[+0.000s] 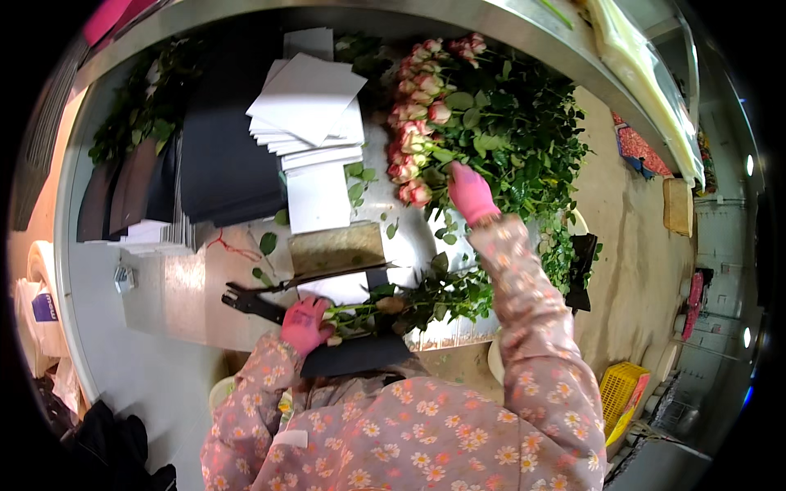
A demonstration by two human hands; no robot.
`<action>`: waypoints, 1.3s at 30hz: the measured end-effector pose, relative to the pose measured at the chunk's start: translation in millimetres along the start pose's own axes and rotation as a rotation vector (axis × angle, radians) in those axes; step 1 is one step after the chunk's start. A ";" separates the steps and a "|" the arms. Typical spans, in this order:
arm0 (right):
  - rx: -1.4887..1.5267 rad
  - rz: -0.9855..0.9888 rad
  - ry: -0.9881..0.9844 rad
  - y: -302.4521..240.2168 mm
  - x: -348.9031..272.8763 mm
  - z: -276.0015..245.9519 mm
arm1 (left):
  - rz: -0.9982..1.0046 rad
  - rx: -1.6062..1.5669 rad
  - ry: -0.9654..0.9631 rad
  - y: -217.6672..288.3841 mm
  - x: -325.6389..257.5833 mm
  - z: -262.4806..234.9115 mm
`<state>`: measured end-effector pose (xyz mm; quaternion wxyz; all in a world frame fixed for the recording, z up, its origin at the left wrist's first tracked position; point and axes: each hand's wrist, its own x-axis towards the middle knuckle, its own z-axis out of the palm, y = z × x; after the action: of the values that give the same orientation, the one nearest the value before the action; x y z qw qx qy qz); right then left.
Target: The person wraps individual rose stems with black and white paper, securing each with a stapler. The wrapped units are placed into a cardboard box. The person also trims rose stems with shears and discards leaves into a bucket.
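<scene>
At the table's front edge, my left hand (305, 326), in a pink glove, is closed around the left end of some leafy rose stems (446, 299). Their leaves spread to the right; the blooms by the hand are mostly hidden. My right hand (472, 195), also gloved in pink, reaches into a large pile of pink-and-cream roses (416, 131). Its fingers close on a rose stem just right of the blooms, partly hidden by leaves. Just beyond my left hand lies a long black tool (255, 304) with a narrow arm, its kind unclear.
White cards (307, 102) are stacked at the back middle, beside black sheets (229, 155). Loose leaves and a red string (233, 245) lie on the metal table (184, 286). A metal shelf edge (524, 33) crosses above. On the floor at right stands a yellow basket (620, 393).
</scene>
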<state>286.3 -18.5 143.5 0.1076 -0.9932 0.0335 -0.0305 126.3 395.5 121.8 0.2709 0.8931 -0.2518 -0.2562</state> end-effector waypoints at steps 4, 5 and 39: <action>-0.115 0.164 -0.094 -12.4 46.4 17.8 | 0.013 0.012 -0.023 1.7 3.4 0.9; -0.182 0.108 -0.082 -12.4 49.1 19.3 | -0.014 0.001 -0.037 3.4 2.2 -0.4; -0.067 -0.246 -0.204 9.5 51.3 -24.1 | -0.030 -0.048 -0.034 -1.7 4.0 -2.9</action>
<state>335.2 -36.5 167.7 0.0726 -0.9907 -0.0986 0.0588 131.5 395.5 121.6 0.2843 0.8854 -0.2367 -0.2815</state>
